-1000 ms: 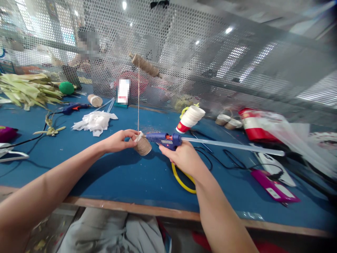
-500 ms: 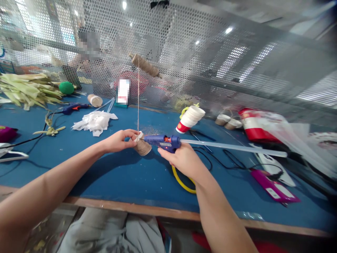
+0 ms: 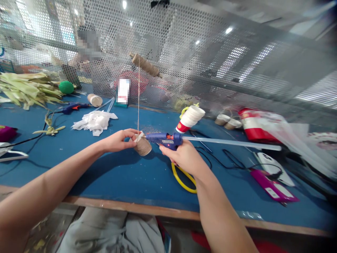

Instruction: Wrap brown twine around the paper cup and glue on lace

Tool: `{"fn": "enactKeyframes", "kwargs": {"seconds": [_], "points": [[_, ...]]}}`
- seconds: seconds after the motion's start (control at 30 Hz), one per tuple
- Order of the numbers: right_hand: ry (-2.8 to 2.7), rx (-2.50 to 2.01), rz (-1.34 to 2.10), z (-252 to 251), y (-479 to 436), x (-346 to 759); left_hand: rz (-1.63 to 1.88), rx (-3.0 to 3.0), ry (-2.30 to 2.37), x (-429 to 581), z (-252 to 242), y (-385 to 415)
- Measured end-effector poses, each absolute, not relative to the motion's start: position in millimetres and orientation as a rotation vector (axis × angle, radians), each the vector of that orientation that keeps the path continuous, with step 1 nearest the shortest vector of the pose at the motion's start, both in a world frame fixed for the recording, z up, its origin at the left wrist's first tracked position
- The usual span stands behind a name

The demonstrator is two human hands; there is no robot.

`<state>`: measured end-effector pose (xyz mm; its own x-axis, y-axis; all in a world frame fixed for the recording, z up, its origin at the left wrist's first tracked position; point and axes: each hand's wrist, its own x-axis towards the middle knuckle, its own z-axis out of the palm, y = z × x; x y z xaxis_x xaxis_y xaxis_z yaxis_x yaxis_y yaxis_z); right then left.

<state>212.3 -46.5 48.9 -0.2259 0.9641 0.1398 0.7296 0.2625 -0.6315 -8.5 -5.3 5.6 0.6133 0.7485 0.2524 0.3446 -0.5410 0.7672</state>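
Note:
My left hand (image 3: 123, 140) pinches a small paper cup (image 3: 143, 146) wrapped in brown twine, tilted just above the blue table. A strand of twine (image 3: 138, 98) runs from the cup straight up to a twine spool (image 3: 146, 65) mounted at the mesh screen. In my right hand (image 3: 185, 154) is a blue hot glue gun (image 3: 165, 140), its tip at the cup's whitish end beside my left fingers. A long clear glue stick (image 3: 231, 142) sticks out of the gun's back. Whether the tip touches the cup I cannot tell.
Stacked white paper cups (image 3: 191, 118) stand beyond the glue gun, with scissors partly hidden near them. White crumpled cloth (image 3: 95, 122), a second glue gun (image 3: 75, 108) and corn husks (image 3: 28, 88) lie left. Right are two wrapped cups (image 3: 228, 122), a purple box (image 3: 273, 186) and cables.
My right hand and the glue gun have shifted slightly right, and the glue stick's far end has risen a little. My left hand keeps its hold on the cup.

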Motion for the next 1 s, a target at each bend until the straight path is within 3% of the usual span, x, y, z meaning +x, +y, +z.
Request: {"fn": "enactKeyframes", "kwargs": {"seconds": [1.0], "points": [[-1.965,-1.610,0.633,49.5,-41.8,212.9,0.749,2.155,0.862,-9.4,3.2,-4.8]]}}
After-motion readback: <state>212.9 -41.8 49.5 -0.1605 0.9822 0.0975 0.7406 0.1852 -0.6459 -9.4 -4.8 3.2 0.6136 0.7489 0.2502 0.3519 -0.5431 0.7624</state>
